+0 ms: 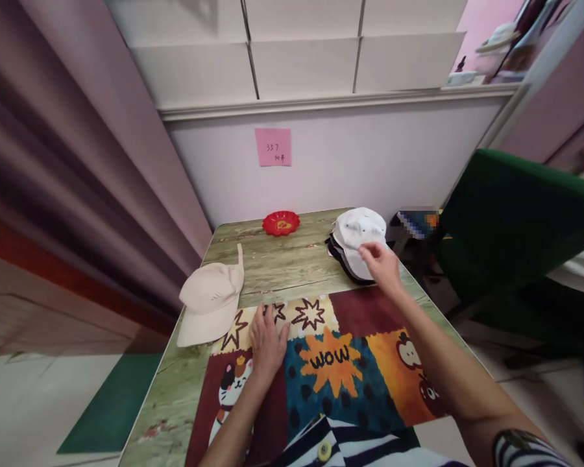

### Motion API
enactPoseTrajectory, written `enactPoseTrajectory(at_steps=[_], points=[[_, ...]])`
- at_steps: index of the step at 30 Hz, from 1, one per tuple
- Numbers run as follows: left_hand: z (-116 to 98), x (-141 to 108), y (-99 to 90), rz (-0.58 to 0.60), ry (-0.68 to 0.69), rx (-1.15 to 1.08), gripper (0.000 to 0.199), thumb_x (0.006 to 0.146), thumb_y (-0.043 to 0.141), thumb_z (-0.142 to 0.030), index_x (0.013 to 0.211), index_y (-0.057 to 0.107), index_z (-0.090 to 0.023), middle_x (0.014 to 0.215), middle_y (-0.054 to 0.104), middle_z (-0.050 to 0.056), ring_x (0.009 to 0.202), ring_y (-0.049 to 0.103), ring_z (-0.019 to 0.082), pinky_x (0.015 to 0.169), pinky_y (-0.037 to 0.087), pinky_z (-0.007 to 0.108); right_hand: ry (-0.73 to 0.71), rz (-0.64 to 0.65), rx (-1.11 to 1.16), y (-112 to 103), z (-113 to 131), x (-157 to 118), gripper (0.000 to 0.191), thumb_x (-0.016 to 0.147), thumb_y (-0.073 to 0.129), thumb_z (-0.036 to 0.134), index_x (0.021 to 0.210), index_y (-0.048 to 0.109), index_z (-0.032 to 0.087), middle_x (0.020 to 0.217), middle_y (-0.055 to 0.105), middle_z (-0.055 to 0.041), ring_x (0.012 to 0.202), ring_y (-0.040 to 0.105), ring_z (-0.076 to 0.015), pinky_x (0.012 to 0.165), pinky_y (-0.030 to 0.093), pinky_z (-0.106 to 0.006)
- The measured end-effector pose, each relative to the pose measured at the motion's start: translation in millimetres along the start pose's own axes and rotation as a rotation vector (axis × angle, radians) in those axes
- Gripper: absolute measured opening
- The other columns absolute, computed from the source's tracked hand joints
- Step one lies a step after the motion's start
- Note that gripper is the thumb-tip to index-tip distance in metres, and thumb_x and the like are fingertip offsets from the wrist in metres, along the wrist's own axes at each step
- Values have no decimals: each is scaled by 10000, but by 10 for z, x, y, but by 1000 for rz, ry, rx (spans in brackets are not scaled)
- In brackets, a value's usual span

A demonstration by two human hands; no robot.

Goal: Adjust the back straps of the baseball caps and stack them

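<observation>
My left hand (268, 338) lies on the patterned mat (384, 383) with its fingers stretched out and nothing held. To its left is a beige baseball cap (209, 301), brim toward me and strap sticking up at the back, apart from the hand. At the right side, a white baseball cap (359, 225) tops a small stack with a dark cap (343, 258) underneath. My right hand (382, 263) is over the white cap's brim, fingers bent and loosely apart. Contact between the fingertips and the cap is unclear, and no object shows in them.
A red scalloped dish (281, 223) sits at the back of the wood-patterned table (267, 266). Behind it is a wall with a pink note (273, 147). A purple curtain (141, 162) hangs left; a dark green chair (525, 220) stands right.
</observation>
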State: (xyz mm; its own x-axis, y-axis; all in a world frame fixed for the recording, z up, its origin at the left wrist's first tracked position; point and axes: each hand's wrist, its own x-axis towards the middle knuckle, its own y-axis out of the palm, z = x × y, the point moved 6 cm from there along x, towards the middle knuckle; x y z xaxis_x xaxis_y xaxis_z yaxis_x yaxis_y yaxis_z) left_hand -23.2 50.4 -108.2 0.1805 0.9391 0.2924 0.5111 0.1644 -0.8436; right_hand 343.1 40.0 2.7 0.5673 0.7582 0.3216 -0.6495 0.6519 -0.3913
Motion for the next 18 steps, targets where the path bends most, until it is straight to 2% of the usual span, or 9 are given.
enactPoseTrajectory(at_steps=[2,3,5,7,9,12,15,18], points=[[25,-3,20,-7,10,1,557,960,496,-405,1433,482,-110,1557,392,250,1454,374,392,1182,305,573,-35,-219,-245,-290,74,358,394,877,619,542,1031,708,190,988,747,-100,835,662,-240,825,483,-368],[49,2,21,-12,8,-6,548,960,494,-405,1424,491,-113,1546,409,247,1447,386,389,1179,312,571,-48,-248,-346,-345,111,507,394,877,629,523,1081,702,194,1034,743,-109,870,666,-252,838,478,-376],[93,15,17,-23,5,-20,519,956,498,-399,1397,517,-126,1517,451,234,1428,416,382,1171,325,570,-51,-212,-522,-326,153,745,462,849,669,542,1161,691,202,1154,717,-140,957,668,-289,846,475,-393],[108,21,13,-30,14,-24,469,950,506,-383,1348,558,-140,1488,490,221,1405,444,377,1162,338,564,-20,-125,-658,-217,140,897,524,813,711,551,1202,688,201,1233,685,-175,995,667,-314,836,474,-405],[97,19,12,-24,26,-13,420,943,515,-364,1292,599,-147,1460,522,216,1380,470,375,1155,346,559,33,-51,-729,-119,87,977,441,817,716,490,1138,723,188,1190,702,-194,972,675,-316,813,469,-401],[71,12,9,-1,30,8,393,937,518,-344,1251,629,-136,1428,551,222,1352,492,377,1151,345,554,86,-41,-726,-117,22,1017,270,872,636,395,983,766,186,1001,754,-173,898,679,-294,768,458,-380],[73,7,3,6,27,1,393,931,520,-334,1241,638,-123,1416,561,230,1345,497,377,1157,338,549,26,-209,-578,-339,100,1006,284,879,606,420,942,773,198,903,765,-127,820,663,-264,722,454,-349],[99,13,-13,-12,9,-67,375,911,545,-328,1221,649,-146,1410,570,217,1339,506,372,1158,337,551,-97,-340,-350,-623,326,920,284,857,642,450,892,762,195,769,728,-68,701,625,-214,674,449,-319]])
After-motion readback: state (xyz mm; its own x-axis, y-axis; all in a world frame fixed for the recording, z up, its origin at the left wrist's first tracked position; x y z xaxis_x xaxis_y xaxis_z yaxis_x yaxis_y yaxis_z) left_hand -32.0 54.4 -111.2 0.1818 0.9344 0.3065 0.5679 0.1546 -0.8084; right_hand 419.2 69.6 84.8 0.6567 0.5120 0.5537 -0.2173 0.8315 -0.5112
